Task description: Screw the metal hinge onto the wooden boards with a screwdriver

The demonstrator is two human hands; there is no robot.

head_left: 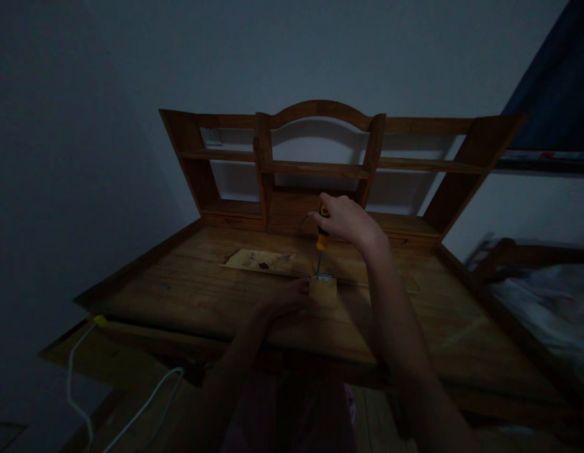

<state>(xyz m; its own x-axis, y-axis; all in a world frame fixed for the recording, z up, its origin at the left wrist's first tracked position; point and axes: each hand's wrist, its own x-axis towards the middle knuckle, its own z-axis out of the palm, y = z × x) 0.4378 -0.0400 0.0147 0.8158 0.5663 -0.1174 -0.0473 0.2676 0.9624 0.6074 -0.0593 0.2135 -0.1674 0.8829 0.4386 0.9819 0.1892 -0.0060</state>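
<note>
Yellow and black, the screwdriver [322,240] stands nearly upright in your right hand [339,217], fingers closed around its handle, its tip down at the metal hinge [324,277] on the small wooden block [322,291]. Your left hand [295,294] is partly curled against the block's left side; shadow hides its fingertips. The block sits on the wooden surface [192,302], in front of the shelf unit [315,168].
</note>
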